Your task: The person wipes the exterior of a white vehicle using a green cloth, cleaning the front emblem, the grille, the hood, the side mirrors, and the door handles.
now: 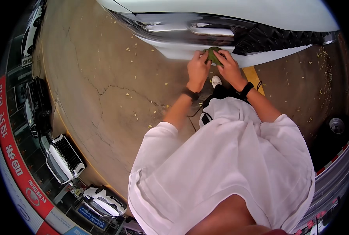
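My left hand (198,69) and my right hand (229,67) meet in front of a white car's front bumper (174,51). Between them is a small crumpled green piece (213,55), cloth or something like it, gripped by the fingers of both hands. It is right at the bumper's lower part; whether it touches the paint I cannot tell. Just above it lies the dark headlight (198,32) with bright chrome-like strips. A black patterned grille (276,38) runs off to the right of the lamp. Both my wrists carry dark bands.
Cracked concrete ground (104,88) with scattered yellow leaves surrounds me. A yellow painted strip (253,77) lies beside my right hand. Other vehicles, such as a white pickup (63,160) and a black vehicle (37,108), stand along the left. A white shoe (216,81) shows below my hands.
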`<act>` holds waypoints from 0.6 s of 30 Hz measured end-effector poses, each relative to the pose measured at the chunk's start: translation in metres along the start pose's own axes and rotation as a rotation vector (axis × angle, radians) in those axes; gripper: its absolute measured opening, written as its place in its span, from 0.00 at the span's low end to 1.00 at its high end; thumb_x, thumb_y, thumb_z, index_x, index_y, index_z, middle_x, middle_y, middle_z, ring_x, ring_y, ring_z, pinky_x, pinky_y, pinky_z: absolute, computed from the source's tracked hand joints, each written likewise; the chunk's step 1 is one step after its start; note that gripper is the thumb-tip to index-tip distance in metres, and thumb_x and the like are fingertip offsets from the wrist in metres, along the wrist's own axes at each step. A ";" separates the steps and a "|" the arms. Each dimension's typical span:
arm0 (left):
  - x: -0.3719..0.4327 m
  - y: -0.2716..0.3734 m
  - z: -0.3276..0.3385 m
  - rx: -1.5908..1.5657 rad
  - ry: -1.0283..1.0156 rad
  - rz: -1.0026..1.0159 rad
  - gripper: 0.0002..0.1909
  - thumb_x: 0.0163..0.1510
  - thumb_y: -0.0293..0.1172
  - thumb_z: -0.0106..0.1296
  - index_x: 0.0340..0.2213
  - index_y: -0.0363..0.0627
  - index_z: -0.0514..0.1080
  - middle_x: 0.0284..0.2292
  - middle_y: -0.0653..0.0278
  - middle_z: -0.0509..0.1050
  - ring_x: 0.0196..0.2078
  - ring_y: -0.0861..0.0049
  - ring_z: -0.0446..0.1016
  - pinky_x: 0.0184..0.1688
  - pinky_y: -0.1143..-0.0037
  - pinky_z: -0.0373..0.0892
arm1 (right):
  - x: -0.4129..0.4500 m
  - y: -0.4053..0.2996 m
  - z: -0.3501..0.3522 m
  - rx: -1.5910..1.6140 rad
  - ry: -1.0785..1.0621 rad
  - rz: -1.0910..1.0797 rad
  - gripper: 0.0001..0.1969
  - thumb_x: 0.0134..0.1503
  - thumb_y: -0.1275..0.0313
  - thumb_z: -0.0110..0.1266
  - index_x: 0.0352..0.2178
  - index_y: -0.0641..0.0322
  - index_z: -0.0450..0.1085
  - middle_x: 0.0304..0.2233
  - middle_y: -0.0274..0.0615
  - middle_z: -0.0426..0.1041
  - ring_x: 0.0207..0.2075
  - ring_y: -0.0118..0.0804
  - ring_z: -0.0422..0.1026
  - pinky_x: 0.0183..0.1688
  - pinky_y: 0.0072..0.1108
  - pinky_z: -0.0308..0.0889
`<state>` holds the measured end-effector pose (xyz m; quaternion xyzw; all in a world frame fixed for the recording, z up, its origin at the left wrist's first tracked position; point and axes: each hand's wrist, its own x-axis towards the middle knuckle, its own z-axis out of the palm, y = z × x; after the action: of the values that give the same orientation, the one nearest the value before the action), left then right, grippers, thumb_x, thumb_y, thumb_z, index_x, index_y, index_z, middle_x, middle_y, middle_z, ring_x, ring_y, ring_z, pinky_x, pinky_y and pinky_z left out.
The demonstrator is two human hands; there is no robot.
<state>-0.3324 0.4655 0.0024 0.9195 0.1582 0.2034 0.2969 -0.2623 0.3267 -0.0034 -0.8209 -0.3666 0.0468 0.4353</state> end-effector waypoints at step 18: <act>-0.024 0.009 -0.015 0.035 0.077 -0.156 0.20 0.42 0.18 0.56 0.40 0.43 0.73 0.34 0.57 0.71 0.32 0.60 0.73 0.31 0.69 0.71 | -0.006 -0.002 0.020 0.313 -0.104 -0.012 0.32 0.42 0.85 0.57 0.52 0.60 0.62 0.51 0.44 0.61 0.49 0.50 0.66 0.48 0.30 0.66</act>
<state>-0.3587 0.4562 0.0121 0.9009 0.2441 0.2120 0.2895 -0.2761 0.3372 -0.0158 -0.7375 -0.3816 0.1432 0.5385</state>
